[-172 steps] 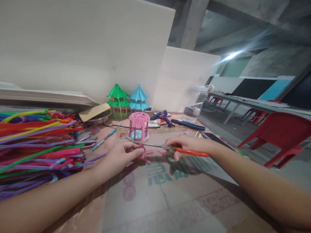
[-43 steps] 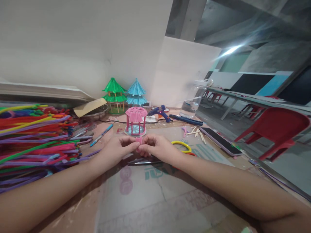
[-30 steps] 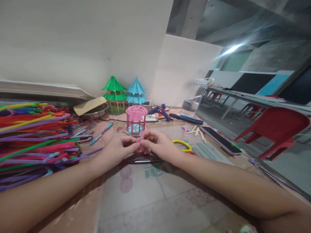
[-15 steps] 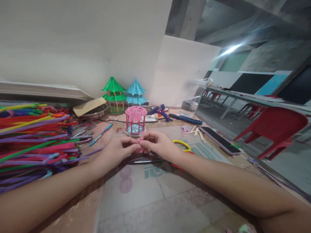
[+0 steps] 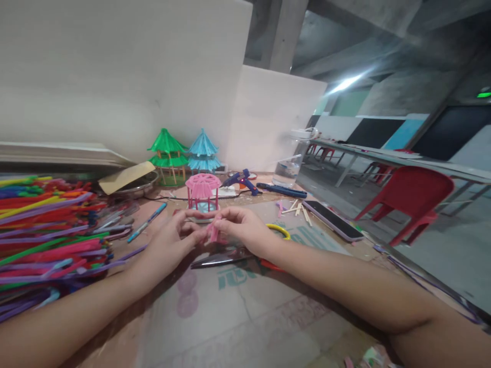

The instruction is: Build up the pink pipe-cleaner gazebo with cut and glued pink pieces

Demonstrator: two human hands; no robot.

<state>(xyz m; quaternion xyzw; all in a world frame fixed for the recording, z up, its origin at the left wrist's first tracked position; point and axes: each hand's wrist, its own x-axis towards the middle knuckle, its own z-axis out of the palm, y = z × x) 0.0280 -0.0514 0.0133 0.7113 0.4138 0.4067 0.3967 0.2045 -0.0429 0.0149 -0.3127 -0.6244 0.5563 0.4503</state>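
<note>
My left hand (image 5: 174, 240) and my right hand (image 5: 240, 227) meet over the table and pinch a small bundle of short pink pipe-cleaner pieces (image 5: 213, 231) between their fingertips. Just behind them stands a small pink pavilion model (image 5: 202, 192) on a pale blue base. Scissors (image 5: 224, 258) with orange handles lie on the table under my right wrist. A yellow ring (image 5: 279, 230) lies beside my right hand.
A big pile of coloured pipe cleaners (image 5: 46, 230) fills the left. Green (image 5: 165, 153) and blue (image 5: 202, 151) pavilion models stand by the wall. A blue glue gun (image 5: 240, 180), a clear jar (image 5: 289, 166), a phone (image 5: 333, 220), a pen (image 5: 146, 222) and red chairs (image 5: 412, 197) lie right.
Since 5.7 s ago my right hand has put the scissors down and joined the left on the pink pieces. Over the last second the hands stay together; the view shifts slightly.
</note>
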